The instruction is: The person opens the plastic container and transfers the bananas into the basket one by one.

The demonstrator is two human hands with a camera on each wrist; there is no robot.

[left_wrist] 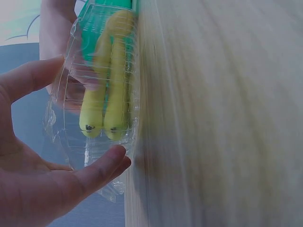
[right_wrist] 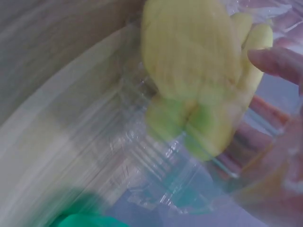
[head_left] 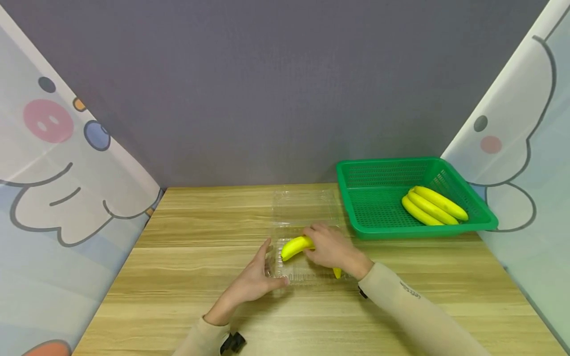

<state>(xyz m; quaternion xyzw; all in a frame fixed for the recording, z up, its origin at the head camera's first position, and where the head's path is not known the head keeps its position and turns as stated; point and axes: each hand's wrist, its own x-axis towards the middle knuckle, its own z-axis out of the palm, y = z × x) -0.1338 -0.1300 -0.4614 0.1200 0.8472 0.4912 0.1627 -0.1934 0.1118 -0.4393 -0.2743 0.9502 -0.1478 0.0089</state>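
Observation:
A clear plastic clamshell box [head_left: 303,276] stands on the table with its lid [head_left: 305,205] folded back. My left hand [head_left: 255,281] holds the left end of the box, thumb at the near corner and fingers along the left side. Over the box, my right hand [head_left: 328,246] grips yellow bananas [head_left: 295,246], hiding their middle. One banana tip pokes out below that hand. Two banana ends [left_wrist: 115,120] show through the clear wall in the left wrist view. In the blurred right wrist view, the right thumb [right_wrist: 272,62] lies against the bananas [right_wrist: 189,52].
A green plastic basket [head_left: 369,230] stands at the back right, close beside the box. Inside it lies another bunch of bananas [head_left: 429,206]. A grey wall [head_left: 249,99] rises behind the wooden table [head_left: 191,237], with printed cartoon panels at both sides.

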